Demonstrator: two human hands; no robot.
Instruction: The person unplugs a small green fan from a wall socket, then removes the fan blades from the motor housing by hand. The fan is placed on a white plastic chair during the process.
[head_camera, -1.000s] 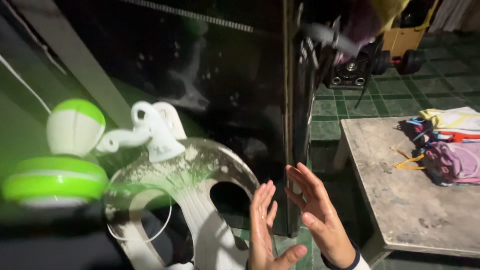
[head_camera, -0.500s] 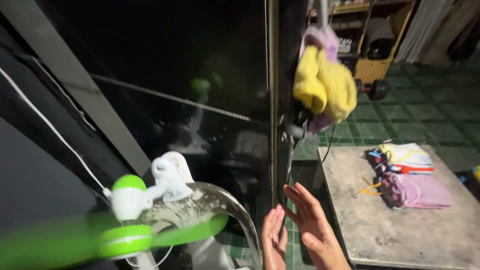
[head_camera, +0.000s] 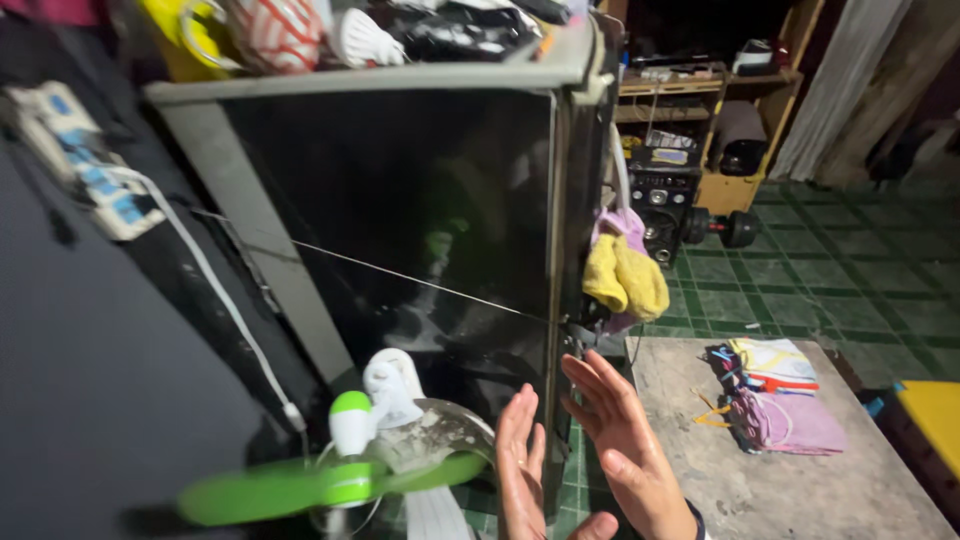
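- Both hands raised, empty, palms facing each other with a narrow gap between, at the bottom centre of the view.
- Left hand (head_camera: 520, 465): fingers straight, close together, pointing up; nothing gripped.
- Right hand (head_camera: 622, 450): fingers slightly spread, tips leaning toward the front edge of the black cabinet (head_camera: 420, 230); contact with that edge cannot be told.
- Cabinet directly behind the fingertips, tall, glossy dark side panel, thin wire running diagonally across it.
- Just left of left hand: dusty white plastic chair (head_camera: 430, 440), and a green-and-white fan (head_camera: 340, 470) with blurred green blades.
- White cable (head_camera: 215, 290) dropping from a power strip (head_camera: 85, 175) on the dark wall, down toward the fan.
- Yellow cloth (head_camera: 625, 275) hanging with a pink one on the cabinet's right side, above right hand.
- Right of right hand: worn grey table (head_camera: 780, 480) carrying folded clothes (head_camera: 775, 395), well apart from the fingers.
- Piled items on the cabinet top (head_camera: 350, 30); speaker and dumbbell (head_camera: 720, 228) on green tiled floor beyond.
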